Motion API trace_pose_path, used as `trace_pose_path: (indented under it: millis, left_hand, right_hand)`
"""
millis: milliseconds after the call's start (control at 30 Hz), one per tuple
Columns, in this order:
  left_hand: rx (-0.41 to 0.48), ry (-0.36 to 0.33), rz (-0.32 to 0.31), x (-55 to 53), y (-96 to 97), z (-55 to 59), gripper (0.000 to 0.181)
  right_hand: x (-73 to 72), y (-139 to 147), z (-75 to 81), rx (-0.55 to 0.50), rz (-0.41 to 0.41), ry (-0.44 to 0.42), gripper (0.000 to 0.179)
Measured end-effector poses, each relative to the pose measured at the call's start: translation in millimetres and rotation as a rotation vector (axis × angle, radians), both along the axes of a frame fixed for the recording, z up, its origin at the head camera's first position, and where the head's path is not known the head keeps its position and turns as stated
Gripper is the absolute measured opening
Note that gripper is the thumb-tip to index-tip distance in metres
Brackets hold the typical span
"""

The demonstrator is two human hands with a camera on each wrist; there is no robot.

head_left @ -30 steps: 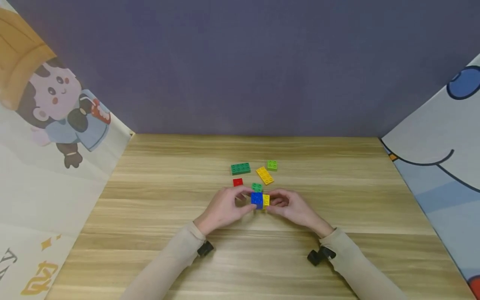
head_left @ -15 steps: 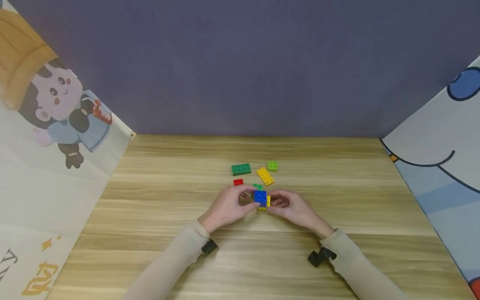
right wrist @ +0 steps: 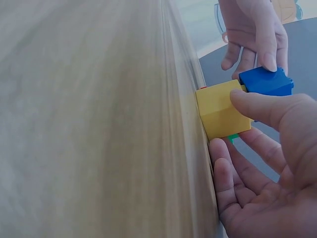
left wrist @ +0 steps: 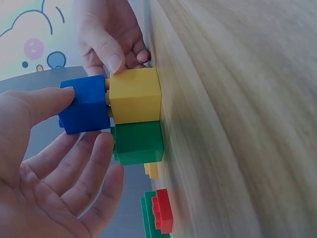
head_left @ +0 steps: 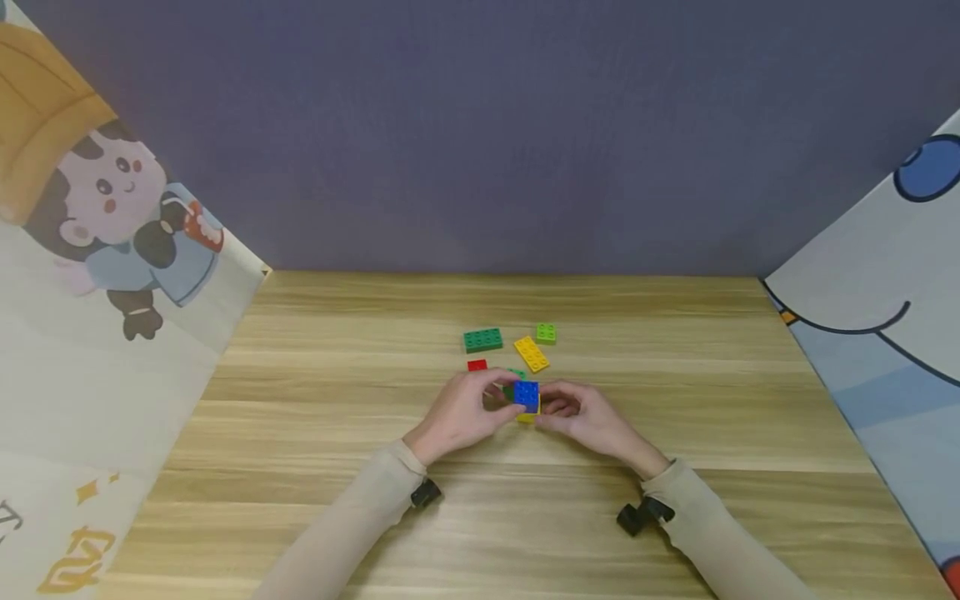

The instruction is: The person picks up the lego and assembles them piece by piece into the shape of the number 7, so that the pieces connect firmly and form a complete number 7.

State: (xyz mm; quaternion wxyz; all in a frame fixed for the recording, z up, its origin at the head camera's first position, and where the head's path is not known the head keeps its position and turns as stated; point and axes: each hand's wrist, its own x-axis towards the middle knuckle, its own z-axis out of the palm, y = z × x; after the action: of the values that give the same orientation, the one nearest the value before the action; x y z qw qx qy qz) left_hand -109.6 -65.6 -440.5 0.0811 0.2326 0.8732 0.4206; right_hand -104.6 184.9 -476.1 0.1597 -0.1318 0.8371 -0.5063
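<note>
My left hand (head_left: 463,410) pinches a blue toy building brick (left wrist: 85,104) between thumb and fingers. The blue brick is above a yellow brick (left wrist: 134,95) that stands on the wooden table. Yellow studs show in a narrow gap between the two, so they are not pressed flush. My right hand (head_left: 591,417) holds the yellow brick between its thumb and fingers, low by the tabletop. A green brick (left wrist: 139,143) stands close beside the yellow one in the left wrist view. From the head view, the blue brick covers most of the yellow one.
Farther back on the table (head_left: 337,375) lie a dark green brick (head_left: 482,340), a flat orange-yellow brick (head_left: 532,354) and a lime green brick (head_left: 546,333). A red brick (head_left: 477,365) is just beyond my left hand. A dark panel (head_left: 510,142) rises behind the table.
My left hand has moved slightly right with the blue brick, which now covers more of the yellow brick. My right hand has stayed nearly still, holding the yellow brick.
</note>
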Motion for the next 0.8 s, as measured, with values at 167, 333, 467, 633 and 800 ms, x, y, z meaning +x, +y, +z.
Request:
trace_pose_path:
  millis: [167,333,467,633,800]
  left_hand:
    - [-0.002,-0.003,-0.001,0.2,1.5,0.1,0.04]
    - [-0.002,-0.007,-0.003,-0.5,2.1,-0.8,0.041]
    - [0.0,-0.013,-0.005,-1.4,2.6,-1.7,0.041]
    - [-0.009,-0.022,-0.003,-2.2,3.9,-0.9,0.041]
    - [-0.01,-0.03,-0.007,-3.5,4.4,-0.4,0.04]
  right_hand:
    - [0.4,-0.2,-0.5,-0.008,0.004,-0.001,0.043]
    - [-0.6,-0.2,-1.4,-0.008,0.0,-0.002,0.042]
    - [-0.6,0.3,-1.5,-0.009,0.006,0.008,0.043]
    - [-1.3,1.1,-2.5,-0.004,0.005,0.002,0.043]
    - [-1.8,1.7,-2.2,0.0,0.009,0.009,0.043]
